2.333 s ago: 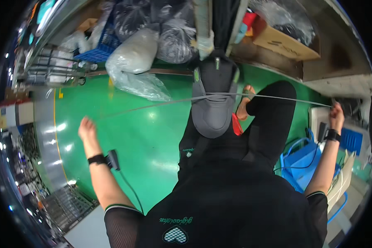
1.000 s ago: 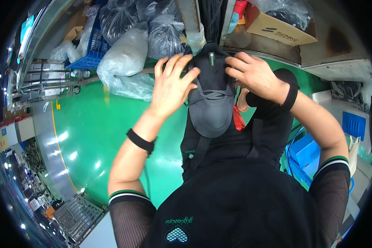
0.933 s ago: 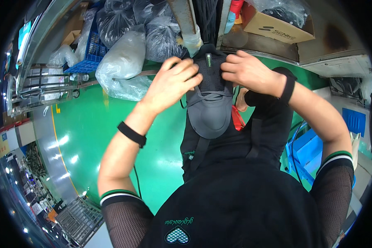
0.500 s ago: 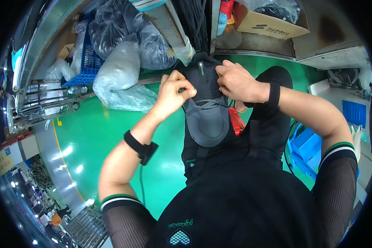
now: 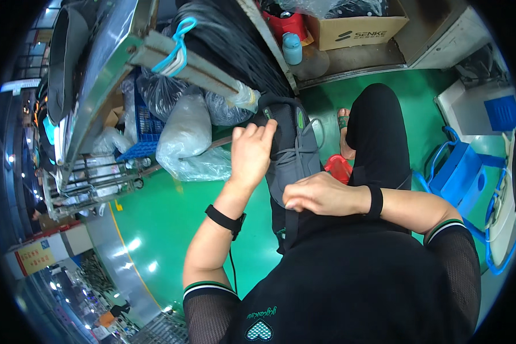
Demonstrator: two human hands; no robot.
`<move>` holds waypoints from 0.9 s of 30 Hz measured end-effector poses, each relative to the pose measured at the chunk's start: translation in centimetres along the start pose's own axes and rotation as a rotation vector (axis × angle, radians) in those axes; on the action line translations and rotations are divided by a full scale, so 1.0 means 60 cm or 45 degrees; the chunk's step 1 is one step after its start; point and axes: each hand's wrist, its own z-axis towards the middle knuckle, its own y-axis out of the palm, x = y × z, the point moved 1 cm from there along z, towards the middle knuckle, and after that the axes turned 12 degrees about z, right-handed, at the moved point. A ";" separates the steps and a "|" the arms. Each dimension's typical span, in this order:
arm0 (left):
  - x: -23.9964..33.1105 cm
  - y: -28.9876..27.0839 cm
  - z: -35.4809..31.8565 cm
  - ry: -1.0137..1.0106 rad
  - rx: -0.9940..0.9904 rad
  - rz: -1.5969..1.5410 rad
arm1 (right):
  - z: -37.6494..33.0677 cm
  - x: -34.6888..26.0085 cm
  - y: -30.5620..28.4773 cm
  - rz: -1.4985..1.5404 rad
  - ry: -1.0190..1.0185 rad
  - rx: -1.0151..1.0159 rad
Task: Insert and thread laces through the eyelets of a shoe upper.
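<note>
A dark grey lace-up shoe [image 5: 289, 163] lies lengthwise over my lap, its rounded toe end toward me. Grey laces [image 5: 290, 153] cross its middle, and a loose loop of lace sticks out to the right. The tongue carries a small green tag [image 5: 300, 118]. My left hand [image 5: 254, 150] is closed on the far left side of the shoe, fingertips at its opening rim. Over the toe end, my right hand [image 5: 327, 195] has its fingers curled together; whatever they grip is hidden. Both wrists wear black bands.
A rusty metal frame post [image 5: 212, 80] with a blue tie stands beyond the shoe. Stuffed plastic bags [image 5: 186, 129] and a blue crate [image 5: 149, 123] lie left. A cardboard box [image 5: 355, 31] and blue bottle [image 5: 292, 49] stand ahead; a blue stool [image 5: 457, 172] is right.
My right hand has moved from the shoe's far right side to its toe end. My left hand stays on the far left side. A loop of lace now shows, and the view has shifted.
</note>
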 end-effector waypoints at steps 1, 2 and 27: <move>0.004 0.011 -0.001 0.038 -0.031 -0.153 | -0.008 -0.001 -0.003 0.031 0.094 0.075; 0.005 0.014 -0.001 0.050 -0.056 -0.329 | -0.014 -0.001 -0.007 0.061 0.184 0.141; 0.006 -0.014 0.030 0.152 -0.185 0.088 | -0.011 0.089 -0.055 0.557 0.068 0.669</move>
